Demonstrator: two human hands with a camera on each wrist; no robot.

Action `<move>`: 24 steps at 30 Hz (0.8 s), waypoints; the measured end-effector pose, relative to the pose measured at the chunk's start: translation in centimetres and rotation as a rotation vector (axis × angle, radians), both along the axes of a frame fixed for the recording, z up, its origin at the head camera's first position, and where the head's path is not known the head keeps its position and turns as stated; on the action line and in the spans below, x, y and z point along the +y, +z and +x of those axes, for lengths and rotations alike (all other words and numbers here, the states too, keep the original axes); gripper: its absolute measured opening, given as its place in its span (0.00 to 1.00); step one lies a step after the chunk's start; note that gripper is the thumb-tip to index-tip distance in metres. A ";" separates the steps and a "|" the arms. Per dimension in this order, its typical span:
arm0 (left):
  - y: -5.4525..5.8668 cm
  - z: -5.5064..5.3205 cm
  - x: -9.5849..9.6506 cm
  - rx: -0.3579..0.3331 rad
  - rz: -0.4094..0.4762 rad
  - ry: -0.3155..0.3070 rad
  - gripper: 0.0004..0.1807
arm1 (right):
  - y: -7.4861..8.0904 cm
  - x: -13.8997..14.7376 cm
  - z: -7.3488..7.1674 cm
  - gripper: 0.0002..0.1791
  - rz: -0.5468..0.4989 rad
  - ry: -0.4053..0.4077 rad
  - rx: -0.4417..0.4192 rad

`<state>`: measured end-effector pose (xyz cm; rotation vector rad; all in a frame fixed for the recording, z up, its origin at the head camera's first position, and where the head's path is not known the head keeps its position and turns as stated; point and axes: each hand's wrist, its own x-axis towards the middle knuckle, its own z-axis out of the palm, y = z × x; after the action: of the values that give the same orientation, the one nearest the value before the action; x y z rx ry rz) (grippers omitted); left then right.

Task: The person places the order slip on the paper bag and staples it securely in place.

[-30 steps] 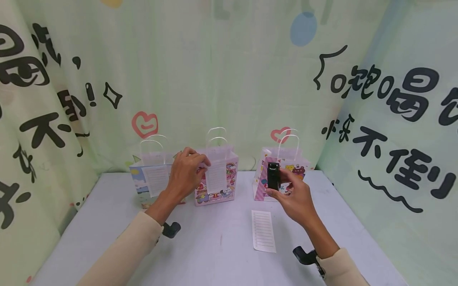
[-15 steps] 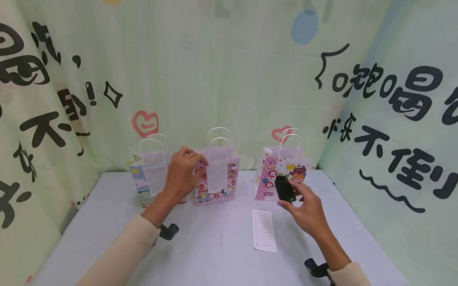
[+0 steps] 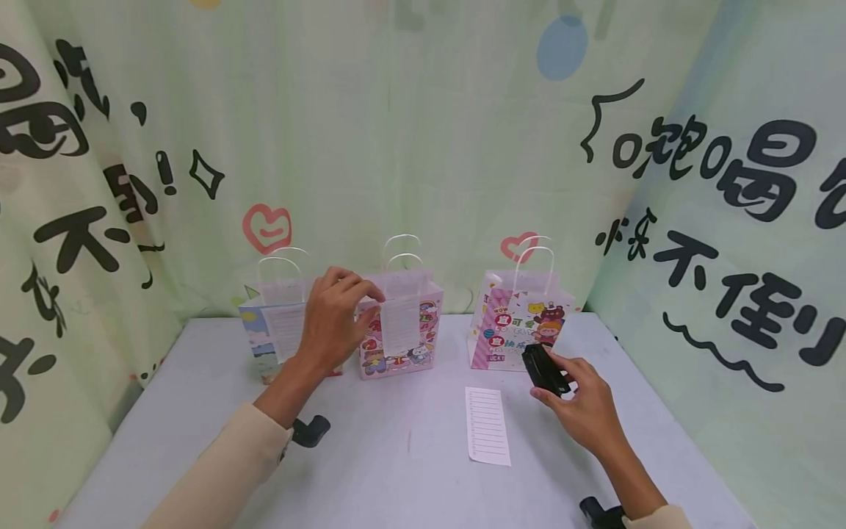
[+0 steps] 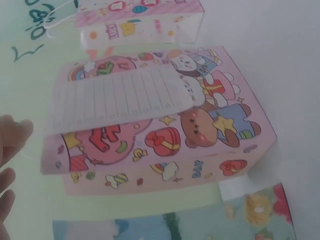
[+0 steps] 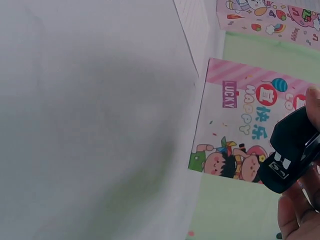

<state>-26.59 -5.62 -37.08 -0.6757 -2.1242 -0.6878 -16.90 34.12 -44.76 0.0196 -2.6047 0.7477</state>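
My right hand (image 3: 584,404) holds a small black stapler (image 3: 546,369) between thumb and fingers, in front of the right pink paper bag (image 3: 515,330). In the right wrist view the stapler (image 5: 287,150) overlaps that bag's printed front. My left hand (image 3: 337,316) is raised at the top left of the middle pink paper bag (image 3: 429,330), thumb and index finger apart. The left wrist view shows its fingers (image 4: 17,132) just off the bag's top edge. A lined paper slip (image 4: 120,97) hangs over the front of that bag.
A blue paper bag (image 3: 258,345) with a lined slip (image 3: 286,329) on its front stands at the left, partly behind my left arm. Another lined slip (image 3: 487,426) lies flat on the white table (image 3: 410,477). Printed curtains (image 3: 423,147) hang behind and beside the table.
My right hand has moved down and to the right with the stapler, away from the front of the right bag. The stapler has tilted. My left hand has shifted slightly left and down.
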 end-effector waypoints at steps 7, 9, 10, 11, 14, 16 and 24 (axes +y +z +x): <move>0.8 0.4 1.8 0.037 0.013 -0.052 0.11 | -0.8 1.0 0.6 0.42 -0.001 -0.039 -0.100; 0.9 0.6 2.5 0.043 0.010 -0.063 0.11 | -1.1 1.2 0.7 0.42 0.004 -0.047 -0.138; 1.0 0.6 2.8 0.045 0.007 -0.069 0.11 | -1.3 1.3 0.7 0.42 0.010 -0.050 -0.155; 1.1 0.6 3.2 0.047 0.003 -0.077 0.11 | -1.5 1.4 0.8 0.41 0.018 -0.054 -0.171; 1.3 0.7 4.1 0.060 -0.007 -0.091 0.11 | -1.9 1.7 0.9 0.41 0.033 -0.058 -0.217; 1.4 0.7 4.7 0.064 -0.013 -0.101 0.11 | -2.1 1.9 0.9 0.41 0.044 -0.061 -0.245; 1.6 0.6 6.8 0.066 -0.048 -0.118 0.10 | -2.3 2.3 1.5 0.42 0.069 -0.085 -0.349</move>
<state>-26.01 1.20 -35.51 -0.8445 -2.0585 -0.6700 -15.37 36.41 -47.08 -0.2194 -2.9382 0.6821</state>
